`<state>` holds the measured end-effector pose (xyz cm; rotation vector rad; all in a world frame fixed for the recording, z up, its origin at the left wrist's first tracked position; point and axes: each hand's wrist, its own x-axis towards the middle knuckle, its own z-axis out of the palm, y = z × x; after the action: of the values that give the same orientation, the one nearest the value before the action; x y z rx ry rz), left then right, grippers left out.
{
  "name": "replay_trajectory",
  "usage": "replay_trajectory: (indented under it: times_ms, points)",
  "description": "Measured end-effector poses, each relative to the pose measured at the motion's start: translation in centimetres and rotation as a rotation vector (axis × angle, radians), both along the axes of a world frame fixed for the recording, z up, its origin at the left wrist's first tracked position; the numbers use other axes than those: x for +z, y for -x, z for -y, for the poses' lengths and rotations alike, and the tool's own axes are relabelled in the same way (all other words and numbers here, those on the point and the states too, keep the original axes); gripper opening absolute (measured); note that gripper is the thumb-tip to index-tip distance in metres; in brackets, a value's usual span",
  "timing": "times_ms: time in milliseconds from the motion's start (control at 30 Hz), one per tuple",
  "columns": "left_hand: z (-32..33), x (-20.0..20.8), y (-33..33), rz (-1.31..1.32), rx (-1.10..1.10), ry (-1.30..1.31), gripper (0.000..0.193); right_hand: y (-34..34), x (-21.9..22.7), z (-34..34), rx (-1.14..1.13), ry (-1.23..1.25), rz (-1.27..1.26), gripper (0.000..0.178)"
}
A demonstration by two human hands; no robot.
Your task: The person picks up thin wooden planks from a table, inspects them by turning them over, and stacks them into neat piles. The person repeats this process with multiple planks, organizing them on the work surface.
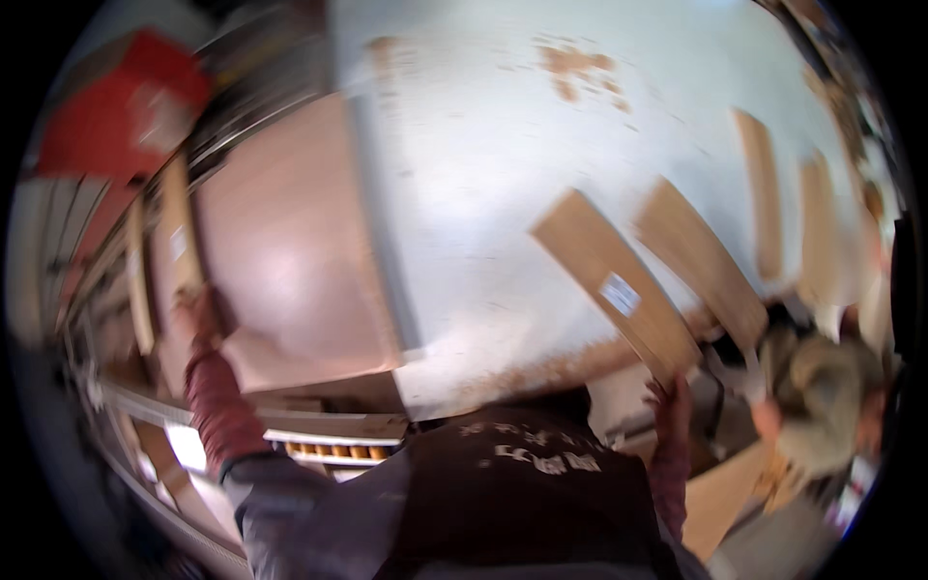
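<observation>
On the pale table (464,242), the labelled board (601,266) looks stiff, fairly light and best held by its long edges. The narrow board (180,217) at far left should handle similarly. The left hand (195,317) meets its near end, the right hand (669,389) the labelled board's; blur hides whether either grasps.

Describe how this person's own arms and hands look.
Both the left hand and the right hand look bare, without gloves. The lower sleeves are dull red; on the left, a grey upper sleeve follows. Blur hides finer detail.
</observation>
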<state>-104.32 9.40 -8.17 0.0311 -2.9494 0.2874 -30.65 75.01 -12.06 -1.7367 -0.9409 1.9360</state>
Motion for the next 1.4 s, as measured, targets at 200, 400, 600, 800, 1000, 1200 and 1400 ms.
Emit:
replay_trajectory:
  times_ms: [200, 400, 600, 800, 1000, 1200, 1400]
  points:
    - [-11.2, 3.3, -10.1, -0.097, 0.086, -0.386, 0.093, 0.8, 5.4, -1.6, 0.203, -0.124, 0.343, 0.063]
    - [-14.6, 6.9, -20.0, 0.02, -0.046, -0.494, 0.091, 1.7, 14.8, -6.0, 1.299, -0.352, 0.84, 0.034]
    - [-16.0, 8.3, -29.8, 0.017, -0.232, -0.587, 0.095, 15.4, 18.1, -5.3, 1.188, -0.712, 0.135, 0.014]
    - [-16.4, 10.2, -35.5, -0.075, -0.544, -0.432, 0.103, 20.0, 13.4, -3.7, 1.206, -1.316, 0.271, 0.06]
    - [-19.7, 10.6, -37.0, 0.006, -0.697, -0.515, 0.106, 18.4, 6.8, -3.8, 1.202, -1.494, 0.507, 0.071]
    - [-22.8, 10.8, -35.0, 0.037, -0.902, -0.546, 0.106, 20.8, 11.2, -8.0, 0.723, -1.236, 0.166, 0.054]
    - [-25.6, 11.5, -33.1, 0.047, -1.132, -0.425, 0.105, 21.2, 17.2, -11.6, 0.564, -0.318, -0.541, 0.043]
